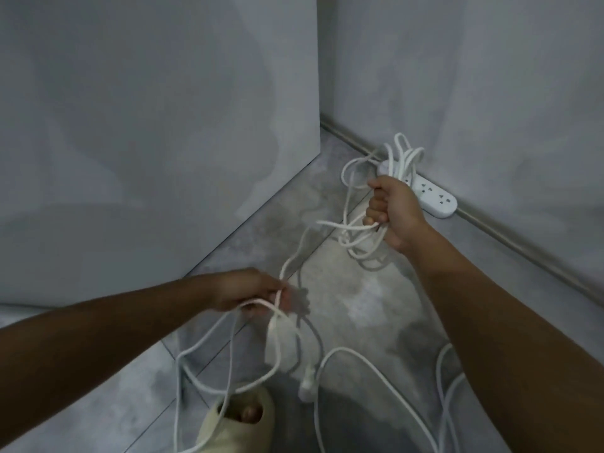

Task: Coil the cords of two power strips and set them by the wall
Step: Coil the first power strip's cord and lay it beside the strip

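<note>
Wall (490,93): first power strip (433,199) lies against it, own cord bundled on top | second cord (343,226): light, floppy, tangle-prone, best taken at the loops | right grip (392,210) clenched round gathered loops | left grip (258,292) pinching the run | strips: two, second strip (273,341) blurred, dangling

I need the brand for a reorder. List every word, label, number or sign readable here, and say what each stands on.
None can be read in this view.
On the power strip only socket holes show; any marking is too small to read.
The cord and the slipper show no print.
</note>
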